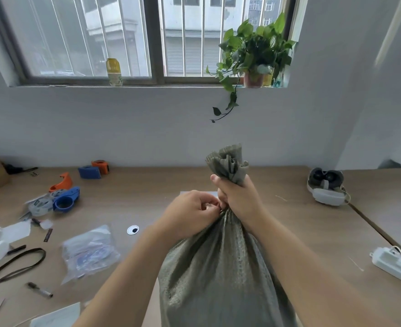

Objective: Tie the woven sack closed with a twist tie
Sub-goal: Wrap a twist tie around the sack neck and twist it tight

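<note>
My grey-green woven sack (218, 267) stands on the wooden table (277, 185) right in front of me, its body bulging, though I cannot see what fills it. Its mouth is gathered into a ruffled tuft that sticks up above my right hand (238, 199), which is wrapped in a tight fist around the neck. My left hand (192, 208) sits just beside it on the left, fingertips pinched together against the neck just under my right fist; whatever they pinch is too small to make out, so I cannot say whether the twist tie is there. To the left lies a clear plastic bag (89, 251) with blurred bluish contents, and farther back blue and orange tape dispensers (65, 197).
</note>
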### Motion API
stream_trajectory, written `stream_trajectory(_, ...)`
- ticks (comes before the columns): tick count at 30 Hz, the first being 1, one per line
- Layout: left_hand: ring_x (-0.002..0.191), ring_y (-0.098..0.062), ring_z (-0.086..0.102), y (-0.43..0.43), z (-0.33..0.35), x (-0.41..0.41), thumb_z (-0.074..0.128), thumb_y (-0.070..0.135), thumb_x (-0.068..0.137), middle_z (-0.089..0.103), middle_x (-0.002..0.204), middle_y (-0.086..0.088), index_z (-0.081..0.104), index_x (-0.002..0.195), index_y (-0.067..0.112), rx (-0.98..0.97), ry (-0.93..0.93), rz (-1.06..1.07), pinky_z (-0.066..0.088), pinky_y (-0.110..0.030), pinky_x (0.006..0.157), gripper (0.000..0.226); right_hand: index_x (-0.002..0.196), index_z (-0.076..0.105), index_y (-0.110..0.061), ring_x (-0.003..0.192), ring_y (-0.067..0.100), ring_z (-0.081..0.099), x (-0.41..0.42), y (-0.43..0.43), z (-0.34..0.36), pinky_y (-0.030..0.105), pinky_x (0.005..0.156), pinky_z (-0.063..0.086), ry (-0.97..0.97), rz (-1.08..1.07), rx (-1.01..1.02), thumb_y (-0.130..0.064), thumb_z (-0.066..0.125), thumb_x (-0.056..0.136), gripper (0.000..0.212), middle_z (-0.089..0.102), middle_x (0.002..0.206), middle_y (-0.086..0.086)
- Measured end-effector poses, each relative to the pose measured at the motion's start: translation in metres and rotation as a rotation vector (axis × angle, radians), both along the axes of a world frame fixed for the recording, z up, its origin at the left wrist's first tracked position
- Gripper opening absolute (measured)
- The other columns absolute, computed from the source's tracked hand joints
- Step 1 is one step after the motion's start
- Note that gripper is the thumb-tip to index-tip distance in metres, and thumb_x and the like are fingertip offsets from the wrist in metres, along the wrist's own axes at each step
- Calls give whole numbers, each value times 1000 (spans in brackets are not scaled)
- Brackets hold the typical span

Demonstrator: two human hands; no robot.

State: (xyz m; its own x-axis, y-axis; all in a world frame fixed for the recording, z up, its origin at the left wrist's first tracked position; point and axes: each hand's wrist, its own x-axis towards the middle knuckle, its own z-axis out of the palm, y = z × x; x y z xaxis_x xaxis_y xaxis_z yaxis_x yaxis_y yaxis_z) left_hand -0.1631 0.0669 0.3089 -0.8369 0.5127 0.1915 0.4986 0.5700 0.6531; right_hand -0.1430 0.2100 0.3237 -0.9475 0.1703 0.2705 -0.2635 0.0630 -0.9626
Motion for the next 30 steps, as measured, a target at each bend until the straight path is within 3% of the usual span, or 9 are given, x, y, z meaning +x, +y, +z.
stream_trajectory(3,48,-10,36,-2,4,3,54,38,77,42,44,10,62,75,37,-11,18,-52,31,-31,55,8,49,40,-17,45,22,41,-2,0,0,31,51,39,-4,-7,-23,-9,59,95,50,37,40,-2)
stream_trajectory(6,48,-7,38,0,-2,1,60,33,90,45,44,13,69,96,36,15,44,-14,28,-29,54,11,52,37,-13,45,20,36,-2,-1,-1,30,48,35,-4,-2,-73,-6,57,95,48,32,43,2)
stream_trajectory(9,47,-8,32,0,-11,-2,61,27,96,40,47,14,60,108,31,225,-159,-30,29,-27,52,13,52,37,-12,41,19,33,-2,0,0,29,45,34,-1,8,-103,-4,56,96,48,31,43,2)
stream_trajectory(11,45,-10,28,-2,-14,-4,57,22,101,39,50,12,57,106,31,288,-222,-14,26,-27,48,10,51,40,-12,42,20,37,-2,1,0,28,46,39,7,29,-73,-6,56,96,48,34,42,1)
stream_trajectory(20,45,-5,36,2,-12,-13,58,17,99,46,51,10,72,86,25,259,-24,159,30,-26,51,20,61,46,-12,44,20,41,-2,3,0,27,47,45,7,41,-101,-6,58,97,38,35,48,7)
stream_trajectory(24,66,-12,55,6,-13,-14,53,23,100,62,65,6,66,78,32,143,-15,123,45,-30,69,26,55,50,-14,50,20,47,-5,3,-1,38,62,46,36,36,-19,-6,60,96,42,47,47,2)
stream_trajectory(27,72,-22,58,8,-8,-7,45,27,92,67,73,-9,72,87,16,228,-161,26,50,-31,83,29,54,52,-15,58,20,48,-5,3,0,38,65,41,54,37,53,-9,62,93,41,51,52,3)
stream_trajectory(29,64,-9,61,7,-1,3,41,12,94,71,69,2,73,104,5,369,-369,-79,51,-23,69,34,58,52,-15,64,20,46,-6,5,1,35,66,37,58,62,55,-12,64,91,35,48,60,7)
stream_trajectory(30,67,-7,64,6,0,7,42,10,93,75,73,-1,72,108,5,409,-434,-144,56,-27,69,33,61,52,-14,66,19,44,-5,6,3,35,66,35,54,77,48,-12,64,90,31,46,63,7)
